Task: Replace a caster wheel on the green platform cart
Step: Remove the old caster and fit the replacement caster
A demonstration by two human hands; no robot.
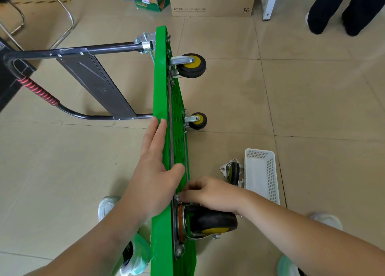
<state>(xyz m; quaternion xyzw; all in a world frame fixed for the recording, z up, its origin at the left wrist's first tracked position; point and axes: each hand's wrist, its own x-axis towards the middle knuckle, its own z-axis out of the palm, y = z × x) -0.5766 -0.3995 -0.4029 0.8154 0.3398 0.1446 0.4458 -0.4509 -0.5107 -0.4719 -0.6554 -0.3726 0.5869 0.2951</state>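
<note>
at far left, metal chair legs (pixel 62 15) stand on the floor (pixel 312 100), which is beige tile with thin grout lines. next to them the cart's folding handle (pixel 39 92), wrapped with a red and black grip, lies low and sticks out sideways. that is because the green platform cart (pixel 161 83) stands on its long edge, probably so its underside faces the working side.

the left hand (pixel 154 171) lies flat on the deck face with its fingers straight and close together. its thumb hooks over the top edge, which looks like bracing to stop the cart tipping.

right of the deck, two far casters (pixel 192 65) with yellow hubs stick out from the underside. the near caster (pixel 212 221) sits on its mounting plate (pixel 177 219) at the closest corner. the right hand (pixel 210 192) reaches over that wheel with its fingers bunched at the plate's upper corner. whether they pinch a bolt or a nut there is hidden, so i cannot tell. my guess is that a fastener is being worked by hand.

further right a loose caster (pixel 232 171) lies on the tiles, touching or just beside a white basket (pixel 260 171), with a small wrench (pixel 240 183) between them, all kept within reach. a cardboard box (pixel 212 0) stands at the top of the view, and at top right is another person's dark trouser legs (pixel 343 8).
</note>
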